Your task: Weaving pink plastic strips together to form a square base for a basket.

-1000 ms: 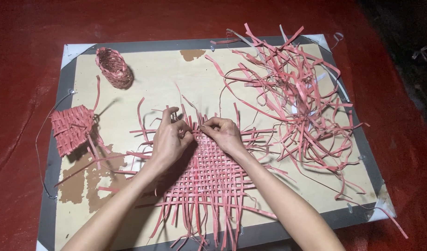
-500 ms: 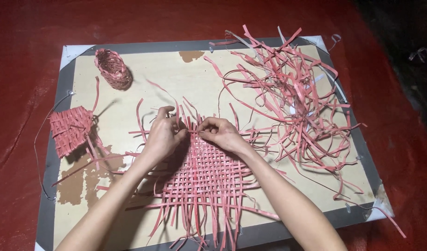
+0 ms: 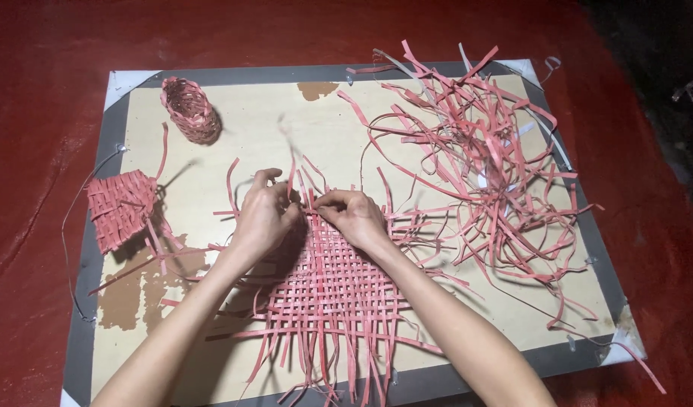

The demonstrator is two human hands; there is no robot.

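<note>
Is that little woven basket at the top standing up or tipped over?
Tipped over: the small basket lies on its side on the board.

left hand (image 3: 262, 217) | shifted slightly left on woven mat (image 3: 331, 286) | strip apparently lifted

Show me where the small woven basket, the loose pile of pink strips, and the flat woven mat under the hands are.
small woven basket (image 3: 189, 110): head view, on its woven side wall.
loose pile of pink strips (image 3: 488, 162): head view, on the tangled middle.
flat woven mat (image 3: 333, 290): head view, on the woven centre, below both hands.

2 hands (image 3: 263, 215) – 1 woven mat (image 3: 327, 294), 1 sm. basket (image 3: 189, 110), 1 board (image 3: 248, 120).
</note>
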